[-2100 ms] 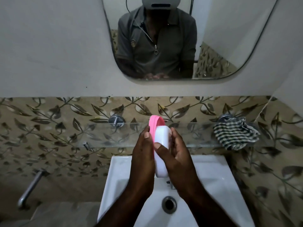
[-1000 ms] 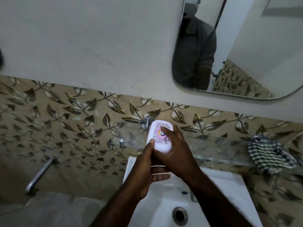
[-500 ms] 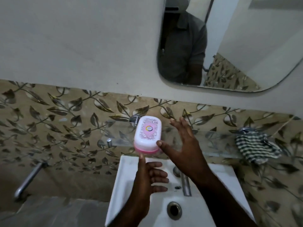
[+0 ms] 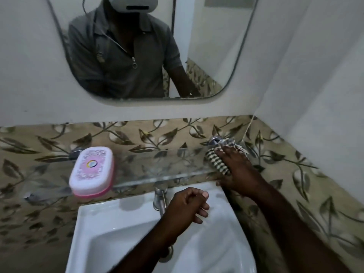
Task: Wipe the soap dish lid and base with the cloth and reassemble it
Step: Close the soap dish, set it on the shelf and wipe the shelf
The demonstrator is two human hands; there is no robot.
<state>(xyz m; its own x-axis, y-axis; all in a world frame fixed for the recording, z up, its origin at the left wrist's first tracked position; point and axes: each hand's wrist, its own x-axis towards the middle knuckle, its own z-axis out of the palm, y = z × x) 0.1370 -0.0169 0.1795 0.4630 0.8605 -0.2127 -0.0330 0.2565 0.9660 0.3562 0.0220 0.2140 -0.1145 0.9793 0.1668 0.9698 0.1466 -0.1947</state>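
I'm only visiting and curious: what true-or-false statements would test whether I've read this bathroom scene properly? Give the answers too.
1. The soap dish stands closed on the glass shelf. True.
2. The left hand holds the cloth. False: it hangs loosely curled over the sink, holding nothing; the right hand lies on the cloth.
3. The cloth is checked and lies at the shelf's right end. True.
4. The soap dish's base is blue. False: it is pink, under a white patterned lid.
5. A mirror hangs on the wall above the shelf. True.
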